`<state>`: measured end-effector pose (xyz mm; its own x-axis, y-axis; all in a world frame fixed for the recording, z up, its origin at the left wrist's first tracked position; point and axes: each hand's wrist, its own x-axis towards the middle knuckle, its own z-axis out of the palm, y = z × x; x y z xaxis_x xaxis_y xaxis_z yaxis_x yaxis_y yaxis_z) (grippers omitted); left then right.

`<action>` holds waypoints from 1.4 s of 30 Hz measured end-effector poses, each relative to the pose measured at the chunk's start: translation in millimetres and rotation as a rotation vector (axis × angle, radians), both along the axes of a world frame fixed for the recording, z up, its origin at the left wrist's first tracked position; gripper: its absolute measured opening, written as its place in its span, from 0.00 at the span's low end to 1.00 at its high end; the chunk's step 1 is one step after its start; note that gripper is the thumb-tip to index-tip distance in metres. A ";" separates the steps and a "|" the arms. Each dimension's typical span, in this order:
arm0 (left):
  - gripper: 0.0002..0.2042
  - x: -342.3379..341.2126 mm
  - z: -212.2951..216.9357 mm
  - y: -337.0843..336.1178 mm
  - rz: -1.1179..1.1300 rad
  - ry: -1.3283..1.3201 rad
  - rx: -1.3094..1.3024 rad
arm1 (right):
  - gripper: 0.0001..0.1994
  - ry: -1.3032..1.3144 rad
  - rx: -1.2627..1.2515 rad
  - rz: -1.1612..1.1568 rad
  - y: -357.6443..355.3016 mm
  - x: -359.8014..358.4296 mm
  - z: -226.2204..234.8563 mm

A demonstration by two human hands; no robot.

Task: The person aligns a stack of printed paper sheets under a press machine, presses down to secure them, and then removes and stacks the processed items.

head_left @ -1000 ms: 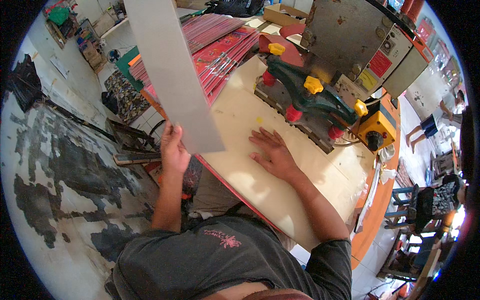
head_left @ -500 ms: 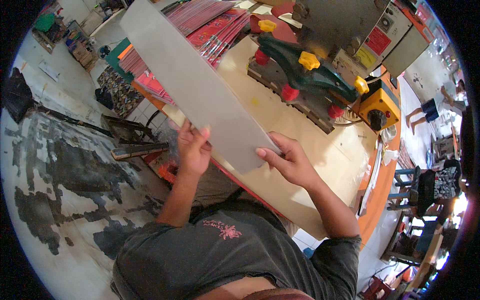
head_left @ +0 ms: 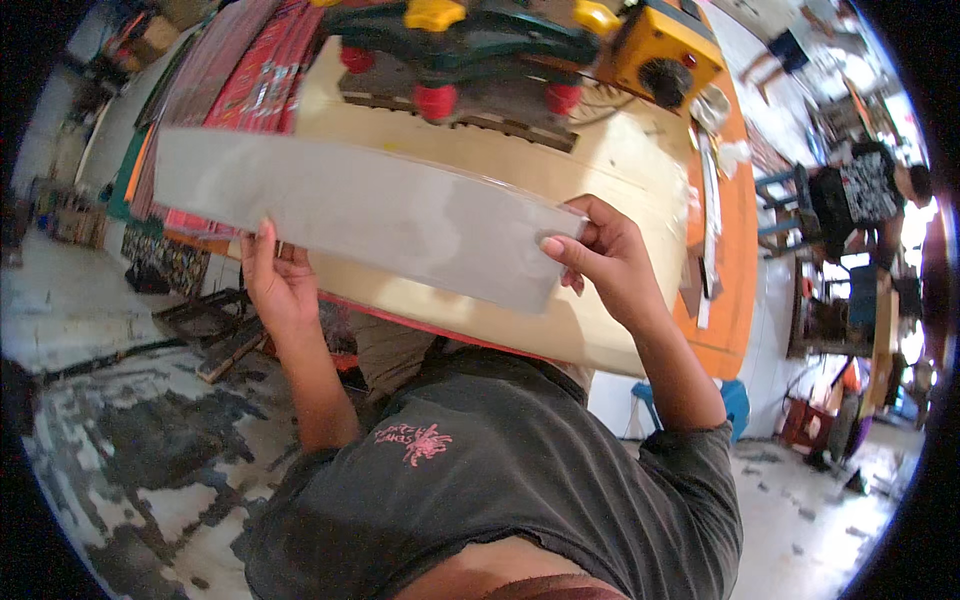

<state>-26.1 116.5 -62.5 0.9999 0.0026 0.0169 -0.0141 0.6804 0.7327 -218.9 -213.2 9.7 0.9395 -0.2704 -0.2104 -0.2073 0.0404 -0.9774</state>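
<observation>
A long, glossy grey sheet point(head_left: 370, 200), seemingly plastic, stretches nearly level across the front of me above the table. My left hand point(head_left: 280, 285) pinches its lower edge toward the left, thumb on the upper face and fingers beneath. At the right end my right hand point(head_left: 610, 255) grips the corner between thumb and fingers. The sheet's far left end overlaps a pile of red printed packets point(head_left: 265, 85). Just beyond the sheet stands a press with a dark green bar point(head_left: 490, 50), yellow star knobs and red cylindrical posts.
The table point(head_left: 610, 320) has a cream top and an orange edge point(head_left: 738, 290). A yellow control box point(head_left: 665, 55) with a black dial stands beside the press. Thin strips point(head_left: 708, 230) lie along the right side. A person point(head_left: 865, 200) sits farther off near a blue stool point(head_left: 785, 205).
The sheet has swung from a steep slant to nearly level, its far end coming down and left. Both hands still hold it. The view has shifted, so the press appears higher.
</observation>
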 end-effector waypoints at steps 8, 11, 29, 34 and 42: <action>0.17 -7.1 2.0 -11.8 0.073 0.062 0.027 | 0.09 -0.077 0.159 -0.106 8.0 -15.0 -21.1; 0.17 -1.2 -7.8 -7.5 0.031 0.030 0.001 | 0.10 -0.122 0.123 -0.144 10.0 -15.9 -29.8; 0.22 27.6 -47.1 37.8 -0.089 0.039 -0.239 | 0.06 -0.254 0.004 -0.401 -10.9 -59.8 -13.4; 0.25 21.7 -14.3 24.8 -0.076 -0.136 -0.027 | 0.05 -0.515 -0.155 -0.522 -33.9 -85.3 -15.0; 0.36 18.4 8.5 32.7 -0.822 -0.274 -0.492 | 0.09 -0.830 0.027 -0.606 -75.2 -116.0 -34.8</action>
<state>-7.7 149.2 -54.0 0.6561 -0.6201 0.4302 0.4712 0.7818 0.4084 -334.9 -288.4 -25.1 0.4987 -0.7524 0.4304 0.5961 -0.0629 -0.8005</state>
